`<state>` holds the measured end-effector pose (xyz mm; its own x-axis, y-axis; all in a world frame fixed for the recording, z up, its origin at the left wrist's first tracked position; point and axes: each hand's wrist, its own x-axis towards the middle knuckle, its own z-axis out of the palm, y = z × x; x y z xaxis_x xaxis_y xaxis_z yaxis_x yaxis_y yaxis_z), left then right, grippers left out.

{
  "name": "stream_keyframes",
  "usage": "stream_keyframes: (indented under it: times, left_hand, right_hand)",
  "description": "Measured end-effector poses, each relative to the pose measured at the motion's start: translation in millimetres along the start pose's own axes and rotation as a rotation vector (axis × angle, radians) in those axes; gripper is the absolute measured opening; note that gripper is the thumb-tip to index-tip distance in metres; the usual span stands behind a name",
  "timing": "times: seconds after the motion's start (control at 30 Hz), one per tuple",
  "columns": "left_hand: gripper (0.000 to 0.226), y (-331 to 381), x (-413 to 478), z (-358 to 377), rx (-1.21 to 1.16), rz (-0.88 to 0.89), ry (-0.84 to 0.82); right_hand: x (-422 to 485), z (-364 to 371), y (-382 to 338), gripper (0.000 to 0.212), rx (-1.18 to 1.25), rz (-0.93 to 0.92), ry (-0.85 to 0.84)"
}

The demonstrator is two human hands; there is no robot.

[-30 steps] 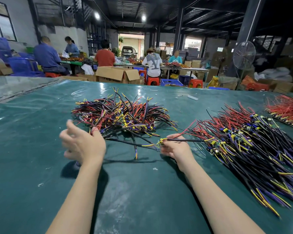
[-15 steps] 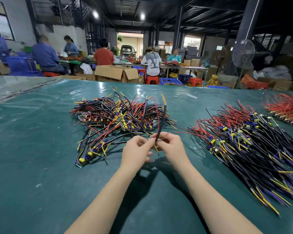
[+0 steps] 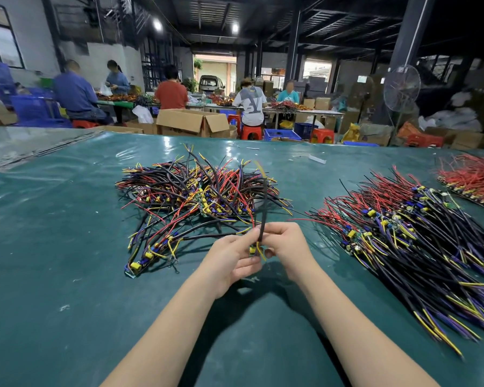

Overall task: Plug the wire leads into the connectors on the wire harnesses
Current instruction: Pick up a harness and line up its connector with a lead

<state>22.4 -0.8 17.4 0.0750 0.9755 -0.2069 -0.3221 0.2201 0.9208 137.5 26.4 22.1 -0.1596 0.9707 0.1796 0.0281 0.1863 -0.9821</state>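
Head view | lower centre: left hand and right hand meet above green table, fingers curled, left pinching yellow connector, right pinching black wire that rises upward | tip: likely best to steady connector, line lead up squarely, press fully home | behind: tangled pile mid-frame, sorted pile right, red wires upper right

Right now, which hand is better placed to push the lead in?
Right, probably: the right hand pinches the black lead near its lower end, while the left hand holds the yellow connector.
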Motion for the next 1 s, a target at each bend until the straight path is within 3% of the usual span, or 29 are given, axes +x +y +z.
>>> stream_keyframes:
  times: [0.17, 0.43, 0.67, 0.8, 1.0]
  left_hand:
    - [0.013, 0, 1, -5, 0.114, -0.045, -0.035]
    - [0.006, 2, -1, -3, -0.033, -0.069, -0.091]
    - [0.041, 3, -3, -3, 0.089, -0.033, -0.14]
    - [0.045, 4, -3, -7, 0.112, 0.045, -0.133]
    - [0.039, 7, -4, -9, 0.225, 0.114, -0.104]
  right_hand:
    - [3, -8, 0, 0.019, 0.092, 0.149, 0.009]
    - [5, 2, 4, 0.025, 0.079, 0.063, -0.016]
    - [7, -7, 7, 0.029, 0.22, 0.109, -0.059]
    - [7, -8, 8, 0.025, 0.311, 0.109, -0.069]
    - [8, -8, 11, 0.018, 0.238, 0.014, -0.107]
